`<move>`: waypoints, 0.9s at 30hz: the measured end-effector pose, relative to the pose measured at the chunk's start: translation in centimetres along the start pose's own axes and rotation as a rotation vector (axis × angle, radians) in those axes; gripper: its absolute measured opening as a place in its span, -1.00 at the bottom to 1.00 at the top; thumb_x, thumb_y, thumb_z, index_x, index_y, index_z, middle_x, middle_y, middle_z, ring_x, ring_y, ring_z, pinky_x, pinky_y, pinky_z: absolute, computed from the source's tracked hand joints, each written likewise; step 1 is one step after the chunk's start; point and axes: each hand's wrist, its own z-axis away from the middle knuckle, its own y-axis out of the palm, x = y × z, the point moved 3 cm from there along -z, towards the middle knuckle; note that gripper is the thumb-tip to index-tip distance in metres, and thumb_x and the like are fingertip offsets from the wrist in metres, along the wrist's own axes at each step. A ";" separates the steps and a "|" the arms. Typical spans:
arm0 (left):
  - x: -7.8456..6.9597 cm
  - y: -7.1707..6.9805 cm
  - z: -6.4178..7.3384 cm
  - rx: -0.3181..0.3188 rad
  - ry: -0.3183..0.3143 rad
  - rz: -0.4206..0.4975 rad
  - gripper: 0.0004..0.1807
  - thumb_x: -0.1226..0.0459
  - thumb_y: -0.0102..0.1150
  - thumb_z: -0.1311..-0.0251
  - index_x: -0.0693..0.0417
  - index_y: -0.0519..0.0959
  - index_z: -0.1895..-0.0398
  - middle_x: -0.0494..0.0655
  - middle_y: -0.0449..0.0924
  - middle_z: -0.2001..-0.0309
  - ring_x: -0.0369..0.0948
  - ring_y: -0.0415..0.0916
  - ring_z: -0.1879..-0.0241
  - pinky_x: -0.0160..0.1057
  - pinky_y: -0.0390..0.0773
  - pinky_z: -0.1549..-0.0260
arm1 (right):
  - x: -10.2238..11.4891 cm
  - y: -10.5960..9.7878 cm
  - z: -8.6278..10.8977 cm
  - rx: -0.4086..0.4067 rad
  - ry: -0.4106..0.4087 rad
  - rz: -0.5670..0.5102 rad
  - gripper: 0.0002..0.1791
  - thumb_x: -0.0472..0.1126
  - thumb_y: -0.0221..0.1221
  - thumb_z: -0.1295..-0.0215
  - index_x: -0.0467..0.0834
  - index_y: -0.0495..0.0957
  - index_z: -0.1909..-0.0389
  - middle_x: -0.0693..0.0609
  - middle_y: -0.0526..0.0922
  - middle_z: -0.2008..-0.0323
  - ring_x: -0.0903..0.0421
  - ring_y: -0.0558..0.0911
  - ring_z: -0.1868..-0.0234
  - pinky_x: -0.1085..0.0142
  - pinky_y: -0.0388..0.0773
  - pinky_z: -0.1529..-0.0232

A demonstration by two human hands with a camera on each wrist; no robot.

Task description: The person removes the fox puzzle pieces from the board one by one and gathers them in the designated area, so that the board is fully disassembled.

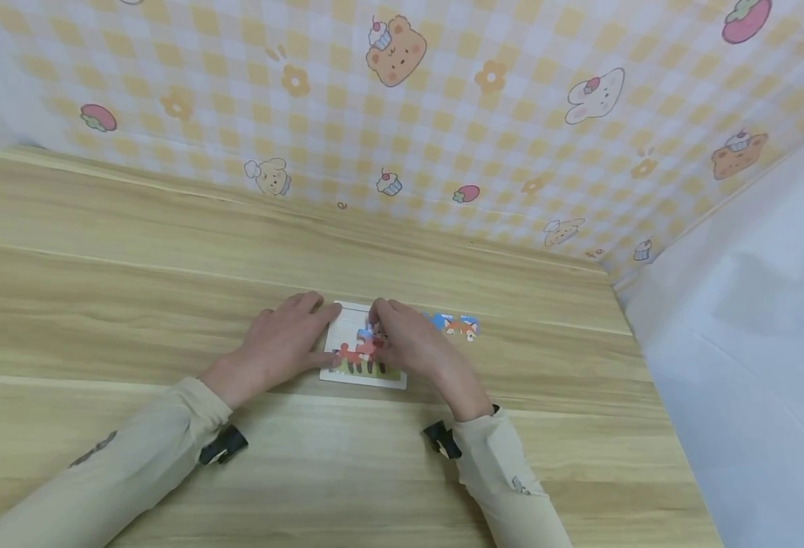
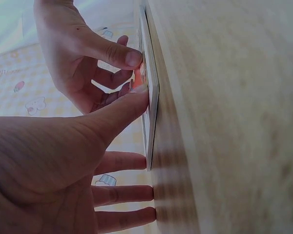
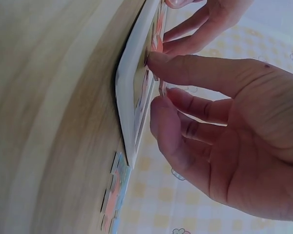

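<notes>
A white-rimmed jigsaw puzzle board [image 1: 361, 381] lies flat on the table in the head view, with animal-picture pieces in its lower part and bare backing at the upper left. My left hand [image 1: 275, 346] rests at its left side. In the left wrist view that hand's thumb touches the board's face, while its fingers extend straight to the edge and the tabletop. Between the thumb and fingers of my right hand [image 3: 224, 126] a small puzzle piece [image 3: 162, 88] is pinched over the board. The same piece, blue and pink [image 1: 366, 340], is partly hidden by those fingers.
Loose puzzle pieces [image 1: 460, 327] with an orange animal face lie right of the board. The wood-grain table [image 1: 135, 304] meets a yellow-checked cloth [image 1: 333, 129] at the back. Black straps with small devices [image 1: 224, 444] are on both wrists.
</notes>
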 end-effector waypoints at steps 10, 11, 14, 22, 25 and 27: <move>0.0 0.0 -0.1 -0.002 0.016 -0.010 -0.21 0.00 0.33 0.00 0.21 0.34 -0.26 0.24 0.34 -0.10 0.14 0.32 -0.07 0.15 0.46 0.29 | -1.0 -0.9 0.3 -0.048 0.014 -0.002 -0.55 -0.19 0.37 -0.02 -0.15 0.41 0.09 0.07 0.50 0.24 0.16 0.48 0.32 0.37 0.46 0.30; 0.0 0.0 0.0 -0.005 0.019 -0.010 -0.21 0.00 0.33 0.00 0.22 0.34 -0.25 0.24 0.35 -0.09 0.13 0.32 -0.06 0.15 0.46 0.30 | -1.2 -1.2 0.5 -0.058 0.015 -0.010 -0.56 -0.19 0.37 -0.02 -0.15 0.42 0.10 0.06 0.51 0.25 0.15 0.48 0.33 0.36 0.46 0.31; -0.1 -0.2 0.0 -0.005 0.023 -0.005 -0.21 0.00 0.33 0.00 0.23 0.34 -0.25 0.24 0.35 -0.09 0.14 0.32 -0.06 0.15 0.46 0.31 | -2.1 -2.3 1.0 -0.089 0.021 -0.052 -0.56 -0.20 0.36 -0.02 -0.17 0.43 0.09 0.05 0.52 0.27 0.16 0.49 0.38 0.35 0.46 0.33; 0.0 -0.2 0.3 0.008 0.015 0.009 -0.20 0.00 0.33 -0.01 0.23 0.32 -0.27 0.27 0.32 -0.14 0.17 0.27 -0.11 0.21 0.42 0.24 | -5.8 -5.1 3.6 -0.154 0.056 -0.119 -0.57 -0.19 0.32 -0.06 -0.21 0.42 0.07 -0.04 0.54 0.27 0.12 0.54 0.38 0.29 0.49 0.37; 0.0 -0.1 0.3 0.003 0.020 0.016 -0.21 0.01 0.33 -0.01 0.23 0.33 -0.26 0.28 0.32 -0.14 0.18 0.27 -0.12 0.23 0.41 0.23 | -7.0 -5.8 4.7 -0.155 0.084 -0.112 -0.58 -0.20 0.31 -0.06 -0.22 0.42 0.08 -0.05 0.54 0.27 0.10 0.55 0.36 0.26 0.50 0.34; -0.1 -0.1 0.3 -0.002 0.024 0.018 -0.21 0.01 0.32 -0.02 0.23 0.33 -0.26 0.28 0.32 -0.14 0.18 0.27 -0.12 0.23 0.41 0.23 | -7.6 -6.1 5.3 -0.156 0.099 -0.109 -0.59 -0.23 0.31 -0.05 -0.23 0.42 0.09 -0.06 0.55 0.26 0.09 0.56 0.36 0.25 0.50 0.33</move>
